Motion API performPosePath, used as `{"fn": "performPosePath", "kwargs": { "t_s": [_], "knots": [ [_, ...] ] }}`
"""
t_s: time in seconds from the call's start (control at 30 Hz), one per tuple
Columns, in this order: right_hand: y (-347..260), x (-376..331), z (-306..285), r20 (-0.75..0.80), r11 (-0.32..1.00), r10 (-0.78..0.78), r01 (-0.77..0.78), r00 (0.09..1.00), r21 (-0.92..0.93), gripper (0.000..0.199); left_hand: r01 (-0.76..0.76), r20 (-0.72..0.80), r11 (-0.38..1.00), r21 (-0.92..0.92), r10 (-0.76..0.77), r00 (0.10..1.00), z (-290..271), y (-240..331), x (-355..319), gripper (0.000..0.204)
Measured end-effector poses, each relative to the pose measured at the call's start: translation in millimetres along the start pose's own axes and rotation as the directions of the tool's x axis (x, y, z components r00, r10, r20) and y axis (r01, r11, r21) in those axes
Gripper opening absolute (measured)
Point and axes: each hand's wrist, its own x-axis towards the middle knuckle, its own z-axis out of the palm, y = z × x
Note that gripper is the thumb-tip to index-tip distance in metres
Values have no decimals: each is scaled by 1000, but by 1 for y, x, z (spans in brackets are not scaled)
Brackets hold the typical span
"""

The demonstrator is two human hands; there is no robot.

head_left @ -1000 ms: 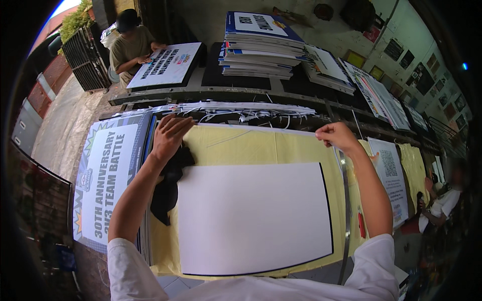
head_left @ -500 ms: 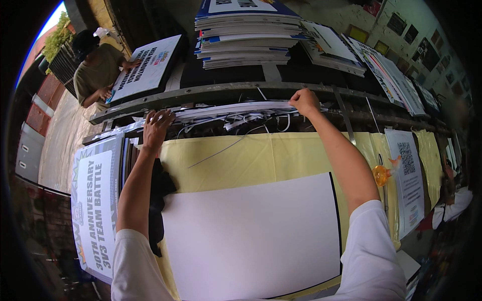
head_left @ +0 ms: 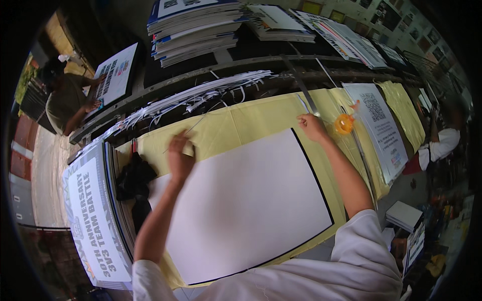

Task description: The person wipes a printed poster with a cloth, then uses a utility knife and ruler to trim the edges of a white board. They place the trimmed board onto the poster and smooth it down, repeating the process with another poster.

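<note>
A large white board point(head_left: 246, 205) with black edges lies on a pale yellow cover point(head_left: 251, 118) in front of me. My left hand point(head_left: 181, 158), smeared by motion, hovers over the board's far left corner with thumb and fingers apart. Close to its fingertips, a thin dark strip point(head_left: 201, 120) runs across the cover. My right hand point(head_left: 312, 128) is closed in a pinch past the board's far right corner. A narrow pale strip point(head_left: 302, 104) shows just beyond those fingers; whether they grip it is unclear. Behind the cover, white offcut strips point(head_left: 201, 93) lie heaped along a trough.
Stacked printed boards point(head_left: 196, 37) stand at the back, beyond a dark metal rail point(head_left: 165, 88). An orange tape roll point(head_left: 344, 124) sits right of my right hand. Black cloth point(head_left: 135, 175) lies at left, beside printed panels point(head_left: 93, 220). Another person point(head_left: 68, 98) handles a sign at far left.
Both hands have left the heap of strips and come back toward me over the yellow cover. My view has turned to the right.
</note>
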Motion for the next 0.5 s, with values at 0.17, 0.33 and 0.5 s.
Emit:
{"fn": "performPosePath", "kwargs": {
  "t_s": [0.17,0.33,0.5],
  "knots": [
    [7,-26,13,12,980,-195,195,981,-31,41,-112,346,990,-87,135,928,81,178,-62,47],
    [-3,-16,18,34,979,-182,184,983,-83,21,-73,512,997,34,45,858,113,234,-90,69],
    [8,0,28,33,984,-178,178,983,16,11,-124,532,986,108,48,845,121,233,-98,76]
  ]
}}
